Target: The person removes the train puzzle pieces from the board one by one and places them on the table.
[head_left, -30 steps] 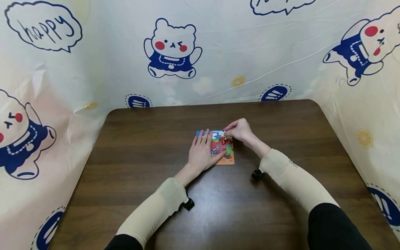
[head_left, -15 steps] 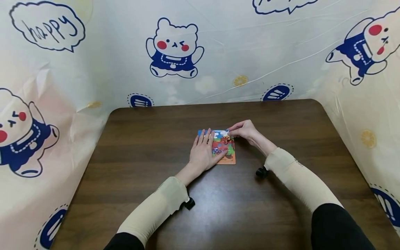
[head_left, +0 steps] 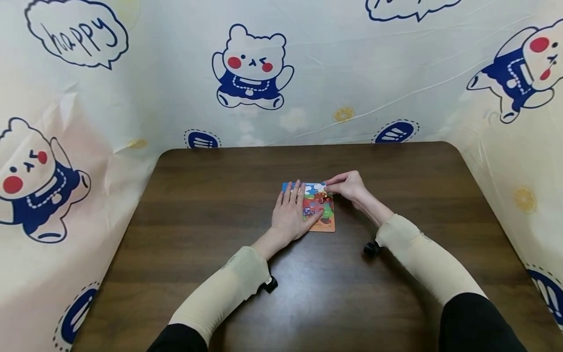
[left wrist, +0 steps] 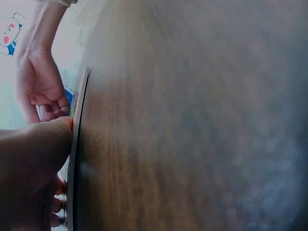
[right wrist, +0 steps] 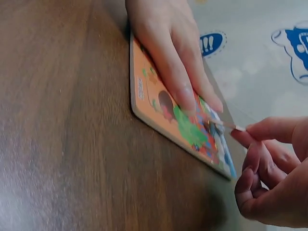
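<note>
A thin, colourful puzzle board (head_left: 324,227) lies on the wooden table, with blue sky at its far side and orange along the near edge. My left hand (head_left: 291,217) rests flat across its left part, fingers straight and thumb reaching over the picture. At the far right corner, my right hand (head_left: 348,187) pinches a small thin puzzle piece (right wrist: 232,126) between thumb and forefinger. In the right wrist view that piece stands tilted up, its inner end close over the board. Left of it, the left hand's fingers (right wrist: 180,96) cover much of the picture.
Around the board spreads the dark wooden table (head_left: 211,205), with rounded far corners. Behind and at both sides hangs a pale curtain (head_left: 308,73) printed with cartoon bears. Small black devices sit under each wrist, such as the one by the right sleeve (head_left: 404,234).
The right hand has shifted slightly right relative to the board while keeping its pinch. My left hand stays flat on the board, and the whole head view has drifted a little.
</note>
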### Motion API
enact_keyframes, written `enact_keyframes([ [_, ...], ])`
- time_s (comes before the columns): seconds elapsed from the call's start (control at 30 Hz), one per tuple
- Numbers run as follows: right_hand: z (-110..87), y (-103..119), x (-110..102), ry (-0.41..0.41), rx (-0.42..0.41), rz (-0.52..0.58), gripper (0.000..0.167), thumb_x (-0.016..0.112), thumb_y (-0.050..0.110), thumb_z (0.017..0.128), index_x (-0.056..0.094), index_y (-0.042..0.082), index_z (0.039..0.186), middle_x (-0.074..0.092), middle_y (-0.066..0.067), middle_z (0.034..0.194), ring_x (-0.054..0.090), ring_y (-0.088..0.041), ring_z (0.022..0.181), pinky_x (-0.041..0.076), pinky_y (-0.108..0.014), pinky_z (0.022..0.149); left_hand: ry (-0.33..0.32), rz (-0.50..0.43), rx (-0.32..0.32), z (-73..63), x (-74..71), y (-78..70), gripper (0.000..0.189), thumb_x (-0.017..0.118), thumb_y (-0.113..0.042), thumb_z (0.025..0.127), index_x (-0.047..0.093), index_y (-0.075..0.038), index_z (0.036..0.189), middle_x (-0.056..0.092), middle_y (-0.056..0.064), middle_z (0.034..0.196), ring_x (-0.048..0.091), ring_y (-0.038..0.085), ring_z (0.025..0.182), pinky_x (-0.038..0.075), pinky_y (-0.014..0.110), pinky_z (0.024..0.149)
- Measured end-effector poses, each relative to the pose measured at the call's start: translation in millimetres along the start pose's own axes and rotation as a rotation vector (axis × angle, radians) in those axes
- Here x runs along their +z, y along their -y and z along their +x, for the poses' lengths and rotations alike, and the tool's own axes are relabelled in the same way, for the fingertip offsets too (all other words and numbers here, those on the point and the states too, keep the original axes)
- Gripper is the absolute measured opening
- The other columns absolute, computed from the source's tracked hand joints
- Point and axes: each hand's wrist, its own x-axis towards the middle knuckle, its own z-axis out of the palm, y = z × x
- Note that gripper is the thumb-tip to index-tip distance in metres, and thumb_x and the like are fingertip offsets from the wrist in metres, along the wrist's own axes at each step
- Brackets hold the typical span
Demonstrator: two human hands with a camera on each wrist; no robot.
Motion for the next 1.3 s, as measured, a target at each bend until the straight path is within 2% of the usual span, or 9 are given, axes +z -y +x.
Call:
enact_keyframes([
  [0.1,-4.6,2,0,-0.004,-0.010,-0.026,0.028,0.082,0.013,0.099,0.082,-0.003,0.121,0.080,-0.022,0.129,0.067,-0.017,0.105,0.055,-0.027,0.088,0.012,0.009,0.000,0.5,-1.4,-2.6,0.107,0.035,-0.086,0.103,0.007,-0.015,0.179,0.009,0.005,0.188,0.009,0.029,0.176,0.016,0.049,0.143],
  [0.17,-6.0,1,-1,0.001,-0.010,-0.029,0.028,0.083,0.013,0.098,0.083,-0.003,0.121,0.081,-0.019,0.127,0.067,-0.015,0.103,0.055,-0.026,0.087,0.017,0.008,0.001,0.6,-1.7,-3.5,0.107,0.036,-0.086,0.104,0.007,-0.015,0.179,0.010,0.005,0.188,0.009,0.028,0.176,0.017,0.049,0.142],
  [0.33,0.0,-6,-10,0.026,0.020,0.045,0.034,0.084,0.010,0.097,0.079,-0.009,0.125,0.083,0.000,0.097,0.067,-0.008,0.084,0.058,-0.027,0.082,0.005,0.002,0.013,1.3,-0.3,-4.4,0.107,0.036,-0.086,0.103,0.009,-0.015,0.179,0.011,0.005,0.188,0.010,0.027,0.176,0.017,0.049,0.143],
  [0.4,2.9,-8,-13,0.038,0.019,0.055,0.036,0.084,0.010,0.097,0.077,-0.010,0.126,0.081,0.004,0.093,0.066,-0.007,0.081,0.057,-0.027,0.080,-0.005,0.000,0.015,1.5,0.2,-4.7,0.107,0.036,-0.086,0.103,0.010,-0.015,0.179,0.011,0.005,0.188,0.010,0.027,0.176,0.017,0.049,0.143],
  [0.6,0.9,-7,-13,0.051,-0.025,-0.006,0.032,0.084,0.011,0.096,0.080,-0.008,0.121,0.084,-0.011,0.111,0.067,-0.009,0.087,0.057,-0.027,0.082,-0.010,0.000,0.021,-0.7,-0.2,-6.0,0.107,0.038,-0.086,0.103,0.012,-0.015,0.179,0.013,0.006,0.187,0.012,0.028,0.175,0.018,0.049,0.142],
  [0.83,-5.3,-1,-7,0.037,-0.060,-0.056,0.023,0.084,0.008,0.095,0.082,-0.008,0.112,0.085,-0.016,0.110,0.073,-0.006,0.087,0.060,-0.027,0.084,0.012,0.011,0.017,-2.2,-0.9,-5.0,0.106,0.035,-0.086,0.103,0.011,-0.017,0.179,0.009,0.004,0.188,0.009,0.026,0.176,0.016,0.048,0.143],
  [0.97,-4.0,1,-9,0.048,-0.059,-0.066,0.025,0.084,0.009,0.096,0.082,-0.008,0.115,0.084,-0.016,0.111,0.072,-0.006,0.086,0.060,-0.027,0.085,0.015,0.011,0.014,-1.1,-0.2,-3.5,0.105,0.035,-0.087,0.103,0.010,-0.019,0.179,0.007,0.003,0.188,0.008,0.025,0.176,0.015,0.048,0.143],
  [1.13,0.1,-1,-31,0.057,-0.038,-0.020,0.034,0.085,0.011,0.096,0.079,-0.009,0.122,0.083,-0.001,0.100,0.070,-0.009,0.083,0.060,-0.032,0.084,0.025,-0.002,0.014,-0.4,1.4,-2.0,0.107,0.033,-0.088,0.102,0.008,-0.019,0.179,0.005,0.003,0.188,0.005,0.026,0.176,0.014,0.049,0.143],
  [1.3,3.6,-8,-62,0.045,-0.039,-0.030,0.039,0.086,0.015,0.096,0.077,-0.009,0.127,0.080,0.012,0.093,0.070,-0.004,0.081,0.059,-0.027,0.082,0.008,0.006,-0.001,-1.6,0.5,0.1,0.105,0.035,-0.087,0.102,0.010,-0.019,0.179,0.007,0.004,0.188,0.007,0.026,0.176,0.015,0.049,0.143],
])
